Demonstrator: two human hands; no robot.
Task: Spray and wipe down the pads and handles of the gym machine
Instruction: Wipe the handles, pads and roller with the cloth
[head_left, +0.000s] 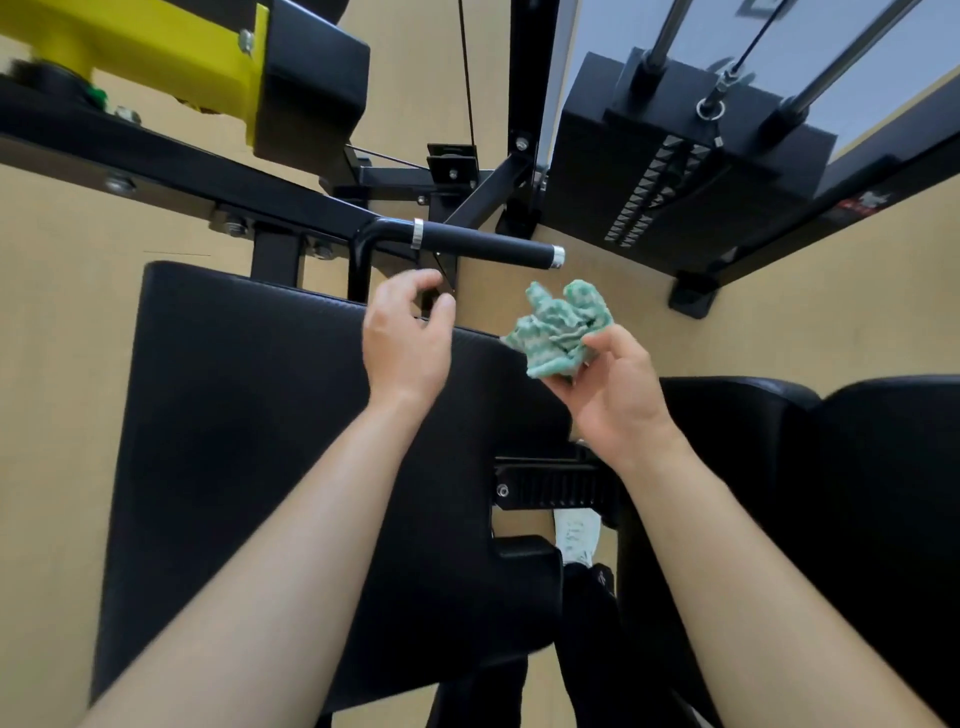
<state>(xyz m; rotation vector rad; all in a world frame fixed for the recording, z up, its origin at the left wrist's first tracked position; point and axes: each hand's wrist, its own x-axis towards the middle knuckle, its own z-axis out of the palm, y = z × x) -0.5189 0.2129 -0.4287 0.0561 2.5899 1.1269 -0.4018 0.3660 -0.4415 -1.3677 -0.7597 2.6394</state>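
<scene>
A large black pad (249, 441) of the gym machine fills the lower left and middle. Above it a black handle (483, 245) with silver end rings juts out to the right. My left hand (408, 340) hovers over the pad's top edge just below the handle, fingers loosely curled, holding nothing. My right hand (610, 387) holds a crumpled green and white cloth (561, 327) to the right of the pad, below the handle's free end. No spray bottle is in view.
A black weight stack (675, 171) with chrome guide rods and a cable stands at the upper right. A yellow bracket (156, 47) sits on the black frame at the upper left. More black pads (857, 493) lie at the right. The floor is tan.
</scene>
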